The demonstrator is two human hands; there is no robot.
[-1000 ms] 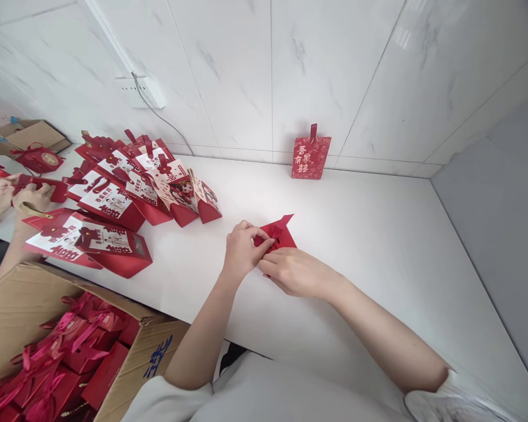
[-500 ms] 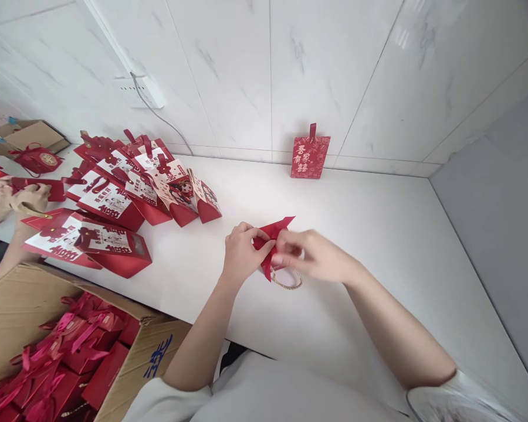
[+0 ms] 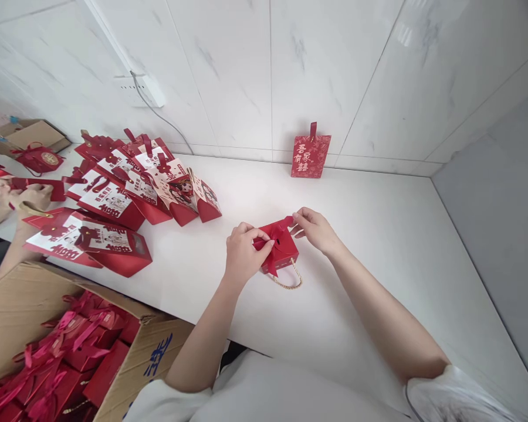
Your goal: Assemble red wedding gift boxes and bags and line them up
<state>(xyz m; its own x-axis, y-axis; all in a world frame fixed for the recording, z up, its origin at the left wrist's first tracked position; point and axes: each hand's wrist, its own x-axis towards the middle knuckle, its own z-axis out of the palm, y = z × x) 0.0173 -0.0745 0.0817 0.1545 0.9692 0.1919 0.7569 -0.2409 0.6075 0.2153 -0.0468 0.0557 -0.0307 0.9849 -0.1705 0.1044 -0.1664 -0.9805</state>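
A small red gift box (image 3: pixel 283 248) with a red ribbon and a gold rope handle (image 3: pixel 288 283) lies on the white table (image 3: pixel 369 258). My left hand (image 3: pixel 243 251) is closed, pinching the ribbon at the box's left end. My right hand (image 3: pixel 315 228) pinches the ribbon end at the box's far right corner. The rope handle hangs loose toward me.
Several red and white gift boxes (image 3: pixel 114 199) lie in a heap at the left. A cardboard carton (image 3: pixel 127 357) of red ribboned boxes stands at the lower left. One red bag (image 3: pixel 310 156) leans on the tiled wall. Another person's hands (image 3: pixel 20 196) work at the far left.
My right hand has moved from the box's near side up to its far right corner, taking hold of the ribbon end. The box top and rope handle now show.
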